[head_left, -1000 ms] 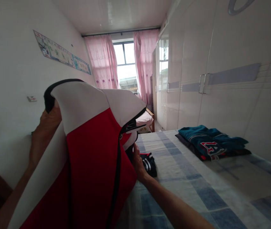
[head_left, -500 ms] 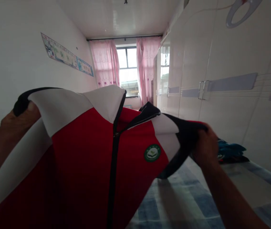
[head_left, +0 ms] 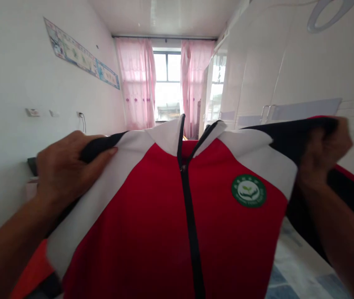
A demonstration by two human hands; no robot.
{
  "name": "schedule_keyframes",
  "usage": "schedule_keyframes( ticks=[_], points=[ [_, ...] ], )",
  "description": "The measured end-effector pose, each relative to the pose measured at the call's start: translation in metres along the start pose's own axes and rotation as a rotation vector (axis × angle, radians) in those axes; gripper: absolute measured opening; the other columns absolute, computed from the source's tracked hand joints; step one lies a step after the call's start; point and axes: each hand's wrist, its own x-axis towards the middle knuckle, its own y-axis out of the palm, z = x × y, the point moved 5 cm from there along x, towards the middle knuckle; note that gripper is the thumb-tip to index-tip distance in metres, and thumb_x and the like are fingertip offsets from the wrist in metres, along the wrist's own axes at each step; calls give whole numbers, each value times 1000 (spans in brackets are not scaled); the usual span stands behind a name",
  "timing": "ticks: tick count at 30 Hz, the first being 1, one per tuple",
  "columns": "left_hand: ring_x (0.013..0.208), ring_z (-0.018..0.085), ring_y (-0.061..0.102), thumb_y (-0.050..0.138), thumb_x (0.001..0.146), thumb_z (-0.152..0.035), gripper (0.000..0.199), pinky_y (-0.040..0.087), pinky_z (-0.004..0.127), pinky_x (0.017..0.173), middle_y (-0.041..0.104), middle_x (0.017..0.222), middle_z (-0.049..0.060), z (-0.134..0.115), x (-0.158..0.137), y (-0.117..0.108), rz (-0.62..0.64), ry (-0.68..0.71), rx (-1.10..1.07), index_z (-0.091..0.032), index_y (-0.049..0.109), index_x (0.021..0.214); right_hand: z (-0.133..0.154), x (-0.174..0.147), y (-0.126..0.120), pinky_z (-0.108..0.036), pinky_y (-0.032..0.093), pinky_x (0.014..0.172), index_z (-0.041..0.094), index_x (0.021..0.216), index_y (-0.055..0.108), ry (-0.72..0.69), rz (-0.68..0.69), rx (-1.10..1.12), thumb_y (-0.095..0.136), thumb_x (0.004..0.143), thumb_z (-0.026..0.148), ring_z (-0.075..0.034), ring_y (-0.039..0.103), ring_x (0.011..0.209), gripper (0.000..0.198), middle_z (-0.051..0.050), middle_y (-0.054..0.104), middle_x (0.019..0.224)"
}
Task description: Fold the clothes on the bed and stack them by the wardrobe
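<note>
A red, white and black zip-up jacket (head_left: 152, 216) hangs upright in front of me, its front facing me. The zip is closed up to near the collar, which stands apart at the top. On the chest sits a round green badge (head_left: 249, 190). My left hand (head_left: 67, 166) grips the jacket by the black sleeve at the left shoulder. At the opposite side, my right hand (head_left: 326, 153), slightly blurred, is closed round the other black sleeve. The cloth is stretched between both hands, and the lower hem runs out of view.
Below lies a blue and white checked bed cover (head_left: 283, 265). White wardrobes (head_left: 258, 83) line the right side. A white wall (head_left: 8, 83) with sockets stands on the left. Pink curtains (head_left: 136, 83) frame the window at the far end.
Both hands have spread and risen, pulling the jacket wider and straighter. The badge side has moved right and up. My view has shifted slightly, and the left hand now shows fully.
</note>
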Motion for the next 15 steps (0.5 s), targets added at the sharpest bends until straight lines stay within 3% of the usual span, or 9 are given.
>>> schedule_keyframes(
  ticks=[2,5,8,11,13,15],
  points=[
    [94,20,56,38,89,-54,50,41,30,80,58,96,2,-9,15,34,80,71,98,-18,60,116,-6,0,46,-36,39,85,8,114,58,-61,118,-61,30,95,37,-22,57,101,45,-15,64,102],
    [110,31,51,37,90,-49,52,39,38,88,56,115,12,-10,31,100,242,109,134,-15,50,127,-27,-20,119,-39,36,91,6,123,50,-18,467,-244,27,96,31,-26,53,109,44,-18,58,112],
    [123,37,41,45,87,-36,53,34,43,95,45,133,20,-5,18,156,417,87,109,-10,42,133,-43,-69,155,-44,35,93,3,127,47,-11,727,-317,48,87,26,-32,47,115,46,-24,50,124],
    [108,31,56,45,86,-37,41,42,36,84,57,121,17,1,-32,181,615,81,43,-13,56,117,-55,-142,145,-38,38,90,9,126,49,-44,968,-288,52,82,21,-30,50,114,45,-21,50,128],
    [87,25,64,44,85,-45,36,44,30,70,67,98,10,8,-80,180,761,84,-16,-18,65,95,-63,-193,118,-30,43,83,17,111,59,-49,1111,-249,50,83,23,-23,59,100,30,-13,60,115],
    [69,21,65,41,85,-53,42,40,27,58,68,73,5,18,-131,171,931,77,-88,-21,65,72,-75,-237,83,-29,43,79,20,96,62,49,1267,-228,49,84,29,-21,63,90,21,-9,66,103]
  ],
)
